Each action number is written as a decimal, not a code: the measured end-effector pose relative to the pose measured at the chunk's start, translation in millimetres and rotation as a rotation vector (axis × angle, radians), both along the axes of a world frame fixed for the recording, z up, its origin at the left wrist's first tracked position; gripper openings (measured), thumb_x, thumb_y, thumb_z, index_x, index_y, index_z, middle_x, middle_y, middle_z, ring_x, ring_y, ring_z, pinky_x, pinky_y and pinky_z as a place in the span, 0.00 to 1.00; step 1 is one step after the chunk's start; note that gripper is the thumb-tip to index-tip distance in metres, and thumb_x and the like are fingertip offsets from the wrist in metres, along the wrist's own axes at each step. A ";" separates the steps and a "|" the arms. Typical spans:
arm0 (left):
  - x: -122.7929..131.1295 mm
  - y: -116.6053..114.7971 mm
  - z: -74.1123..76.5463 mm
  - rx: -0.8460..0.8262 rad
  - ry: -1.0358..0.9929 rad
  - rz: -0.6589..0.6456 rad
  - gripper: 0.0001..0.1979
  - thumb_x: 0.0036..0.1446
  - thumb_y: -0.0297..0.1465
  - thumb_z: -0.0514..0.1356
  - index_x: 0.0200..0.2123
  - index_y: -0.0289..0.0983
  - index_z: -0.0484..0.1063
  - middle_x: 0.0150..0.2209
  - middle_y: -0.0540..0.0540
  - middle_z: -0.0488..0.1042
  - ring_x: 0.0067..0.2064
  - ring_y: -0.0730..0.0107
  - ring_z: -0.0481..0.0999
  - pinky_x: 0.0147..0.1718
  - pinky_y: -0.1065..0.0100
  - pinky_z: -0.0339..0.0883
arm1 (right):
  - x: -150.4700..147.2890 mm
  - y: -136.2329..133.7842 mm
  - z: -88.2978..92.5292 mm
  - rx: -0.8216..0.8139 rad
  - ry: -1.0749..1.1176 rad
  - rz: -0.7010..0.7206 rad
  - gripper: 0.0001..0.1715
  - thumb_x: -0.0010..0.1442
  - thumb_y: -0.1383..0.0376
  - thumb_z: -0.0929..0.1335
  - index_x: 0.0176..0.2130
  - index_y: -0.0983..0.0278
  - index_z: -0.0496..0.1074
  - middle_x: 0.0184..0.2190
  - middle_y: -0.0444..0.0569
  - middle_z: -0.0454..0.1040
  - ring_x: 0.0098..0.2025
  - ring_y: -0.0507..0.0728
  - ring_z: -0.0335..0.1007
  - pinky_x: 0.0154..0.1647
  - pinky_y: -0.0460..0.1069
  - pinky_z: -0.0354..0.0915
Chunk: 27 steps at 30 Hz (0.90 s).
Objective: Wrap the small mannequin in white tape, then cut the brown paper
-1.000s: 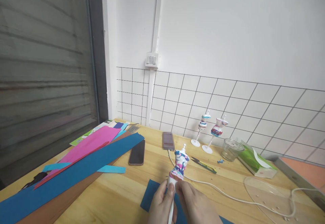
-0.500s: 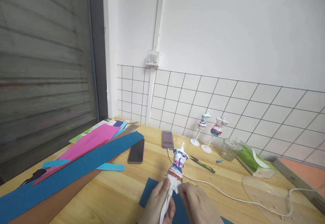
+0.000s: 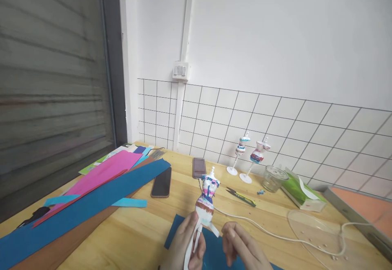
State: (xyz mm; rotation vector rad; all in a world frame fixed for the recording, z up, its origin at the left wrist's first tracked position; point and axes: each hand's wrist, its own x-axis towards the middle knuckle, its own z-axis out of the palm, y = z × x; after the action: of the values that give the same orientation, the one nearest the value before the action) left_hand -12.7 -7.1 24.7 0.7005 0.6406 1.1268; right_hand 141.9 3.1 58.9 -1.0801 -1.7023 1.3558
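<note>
My left hand (image 3: 185, 245) is closed around the white stem of a small mannequin figure (image 3: 206, 198) wrapped in blue, pink and brown strips, held upright over a dark blue paper sheet (image 3: 211, 251). A loose white strip hangs from the figure's lower edge. My right hand (image 3: 241, 247) is just right of it, fingers curled and a small gap away from the figure. Whether it pinches anything is unclear. Two similar decorated figures (image 3: 249, 155) stand on white bases by the tiled wall.
On the wooden table (image 3: 137, 229) lie long blue and pink paper sheets (image 3: 92, 188), a phone (image 3: 161, 182), small snips (image 3: 240, 196), a glass cup (image 3: 273, 178), a green tissue pack (image 3: 298, 192), a white cable (image 3: 269, 233) and a clear plastic plate (image 3: 315, 231).
The figure has been lifted slightly and tilted. My right hand has come off its base and moved a little to the right. The view shifted slightly.
</note>
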 end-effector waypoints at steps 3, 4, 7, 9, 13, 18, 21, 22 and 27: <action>4.6 -8.1 9.9 -0.014 0.144 0.173 0.26 0.42 0.57 0.53 0.24 0.38 0.61 0.09 0.58 0.61 0.06 0.85 0.48 0.05 0.79 0.39 | -8.7 0.4 3.7 0.012 -0.054 0.029 0.25 0.54 0.45 0.57 0.24 0.63 0.59 0.19 0.39 0.59 0.21 0.49 0.59 0.25 0.46 0.55; 5.1 -9.2 12.4 -0.017 0.167 0.183 0.25 0.43 0.56 0.54 0.25 0.38 0.61 0.09 0.58 0.61 0.06 0.85 0.48 0.05 0.79 0.38 | -10.3 1.7 2.3 0.016 -0.072 0.032 0.26 0.53 0.44 0.59 0.24 0.63 0.59 0.19 0.39 0.59 0.20 0.48 0.58 0.24 0.45 0.54; 3.7 -8.2 16.1 -0.033 0.138 0.160 0.26 0.43 0.57 0.52 0.26 0.38 0.61 0.09 0.58 0.61 0.06 0.85 0.46 0.06 0.79 0.37 | -9.2 8.9 -7.1 0.008 -0.089 0.029 0.26 0.51 0.44 0.60 0.23 0.63 0.59 0.19 0.38 0.58 0.19 0.47 0.56 0.21 0.45 0.53; 2.1 -6.1 15.6 -0.046 0.096 0.131 0.27 0.42 0.58 0.50 0.26 0.38 0.62 0.10 0.57 0.62 0.06 0.85 0.46 0.07 0.77 0.38 | -6.0 14.9 -14.5 -0.007 -0.072 0.021 0.25 0.52 0.45 0.60 0.23 0.63 0.59 0.18 0.38 0.58 0.18 0.47 0.55 0.21 0.44 0.53; 1.0 -5.8 13.1 -0.026 0.062 0.027 0.31 0.40 0.59 0.52 0.30 0.36 0.67 0.08 0.56 0.61 0.06 0.83 0.46 0.08 0.77 0.37 | -8.7 22.8 -24.4 -0.061 0.000 0.035 0.21 0.51 0.49 0.63 0.22 0.64 0.61 0.16 0.37 0.59 0.15 0.46 0.52 0.18 0.43 0.50; 0.9 -12.3 14.9 -0.022 0.088 -0.082 0.32 0.42 0.57 0.53 0.40 0.36 0.68 0.03 0.58 0.54 0.06 0.82 0.47 0.10 0.78 0.38 | -33.6 24.7 -26.0 -0.115 0.067 0.111 0.16 0.49 0.60 0.66 0.17 0.66 0.64 0.09 0.38 0.60 0.14 0.45 0.55 0.18 0.42 0.51; 0.3 -12.9 14.8 -0.035 0.107 -0.020 0.31 0.43 0.57 0.52 0.37 0.37 0.67 0.03 0.59 0.52 0.06 0.83 0.46 0.10 0.79 0.39 | -39.9 26.7 -28.6 -0.176 0.105 0.077 0.18 0.45 0.59 0.68 0.14 0.66 0.62 0.10 0.37 0.59 0.14 0.44 0.54 0.16 0.41 0.49; -0.1 -12.0 14.3 -0.037 0.110 0.019 0.31 0.43 0.58 0.51 0.36 0.37 0.67 0.03 0.60 0.51 0.06 0.83 0.46 0.10 0.79 0.39 | -39.0 26.6 -29.8 -0.210 0.114 0.050 0.18 0.45 0.56 0.68 0.17 0.66 0.63 0.12 0.37 0.60 0.13 0.43 0.55 0.15 0.41 0.48; -0.7 -6.2 13.8 -0.029 0.211 0.337 0.31 0.41 0.59 0.50 0.34 0.38 0.64 0.07 0.61 0.55 0.07 0.83 0.46 0.07 0.78 0.40 | -29.1 8.6 -30.9 -0.391 0.186 -0.078 0.30 0.44 0.42 0.65 0.34 0.63 0.61 0.22 0.39 0.67 0.21 0.49 0.69 0.22 0.43 0.59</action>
State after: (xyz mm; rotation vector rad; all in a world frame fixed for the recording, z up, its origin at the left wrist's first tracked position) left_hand -13.4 -13.3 38.5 0.7080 0.9793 1.3599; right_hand 112.9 11.7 28.0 -1.1750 -1.2780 1.7250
